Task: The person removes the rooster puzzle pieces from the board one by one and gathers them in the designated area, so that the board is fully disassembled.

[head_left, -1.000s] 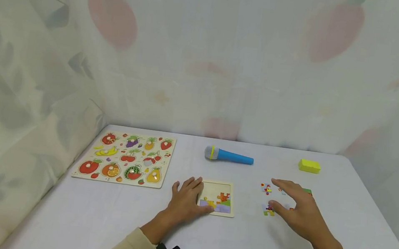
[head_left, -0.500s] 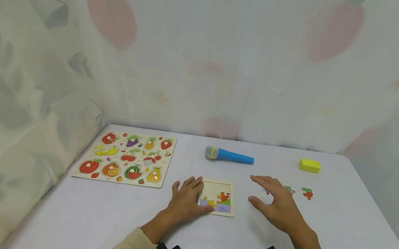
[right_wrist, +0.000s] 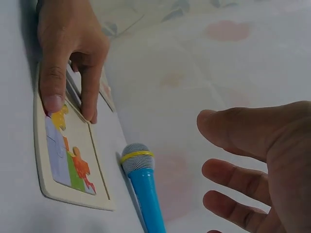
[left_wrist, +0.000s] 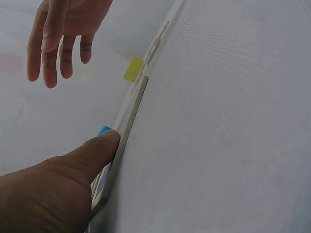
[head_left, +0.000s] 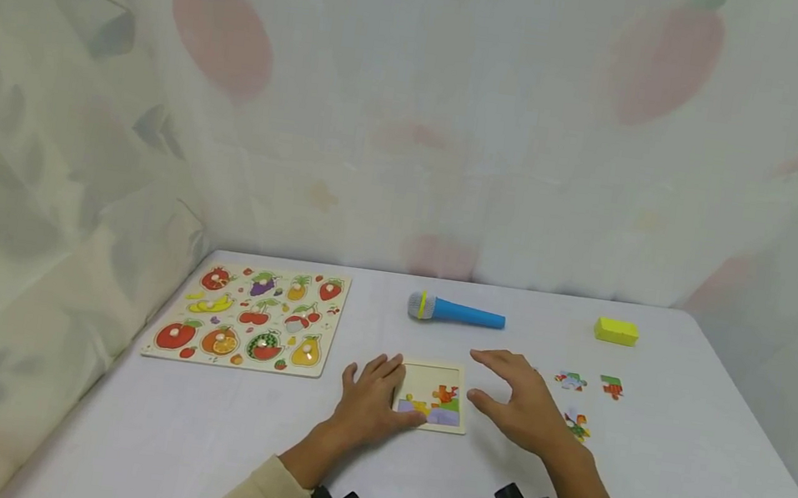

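My left hand (head_left: 371, 405) rests on the left side of a small wooden jigsaw puzzle board (head_left: 465, 401). Its thumb presses the board's near part and its fingers lie spread along the left edge, as the right wrist view shows too. Several joined pieces (right_wrist: 68, 165) fill the board's near half; bare wood shows in the far half. My right hand (head_left: 525, 409) hovers just right of the board, thumb and fingers apart, nothing between them. Beyond it lie loose jigsaw pieces: a blue-and-red one (head_left: 570, 380), a green-and-red one (head_left: 611, 386) and a multicoloured one (head_left: 578, 425). Another is mostly hidden behind the hand.
A fruit peg puzzle (head_left: 254, 318) lies at the table's left. Behind the small board is a blue toy microphone (head_left: 466, 313). A yellow block (head_left: 616, 331) sits at the back right. Patterned cloth (head_left: 416, 117) hangs behind the table.
My right hand has moved left from above the loose pieces to beside the board, uncovering several pieces. My left hand stays on the board.
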Demonstrator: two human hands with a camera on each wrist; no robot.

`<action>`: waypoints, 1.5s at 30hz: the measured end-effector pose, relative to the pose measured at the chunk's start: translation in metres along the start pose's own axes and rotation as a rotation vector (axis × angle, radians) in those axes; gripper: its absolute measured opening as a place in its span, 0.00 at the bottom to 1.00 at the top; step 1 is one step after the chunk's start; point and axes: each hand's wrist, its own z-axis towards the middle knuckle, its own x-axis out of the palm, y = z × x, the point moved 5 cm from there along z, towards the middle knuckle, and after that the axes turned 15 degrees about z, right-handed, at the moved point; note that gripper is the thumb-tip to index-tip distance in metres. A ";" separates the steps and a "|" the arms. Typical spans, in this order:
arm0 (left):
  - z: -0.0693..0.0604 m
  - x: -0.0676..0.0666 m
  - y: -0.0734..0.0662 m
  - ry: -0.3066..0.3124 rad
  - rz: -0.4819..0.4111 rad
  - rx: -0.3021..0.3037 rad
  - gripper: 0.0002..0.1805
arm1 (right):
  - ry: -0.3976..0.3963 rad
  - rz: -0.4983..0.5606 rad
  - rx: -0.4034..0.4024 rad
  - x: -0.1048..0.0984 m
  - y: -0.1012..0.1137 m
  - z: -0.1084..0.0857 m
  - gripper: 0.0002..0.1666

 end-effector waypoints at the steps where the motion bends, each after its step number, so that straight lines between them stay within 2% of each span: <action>1: 0.000 0.000 0.000 -0.001 0.002 0.001 0.50 | 0.001 0.001 0.004 0.002 -0.001 0.001 0.30; 10: 0.000 -0.002 0.001 -0.023 0.000 0.002 0.49 | 0.014 -0.008 0.051 0.030 -0.020 0.009 0.28; 17: 0.001 0.000 0.000 -0.007 0.009 -0.001 0.49 | 0.053 -0.026 0.119 0.049 -0.040 0.008 0.27; 25: 0.001 0.001 0.000 -0.012 0.026 -0.001 0.49 | 0.136 -0.202 0.163 0.063 -0.056 0.006 0.30; 31: 0.001 0.001 0.001 -0.011 0.035 0.001 0.49 | 0.169 -0.296 0.180 0.069 -0.056 0.008 0.25; 45: 0.001 0.000 0.000 -0.014 0.010 -0.005 0.49 | 0.132 -0.208 0.167 0.063 -0.053 0.004 0.23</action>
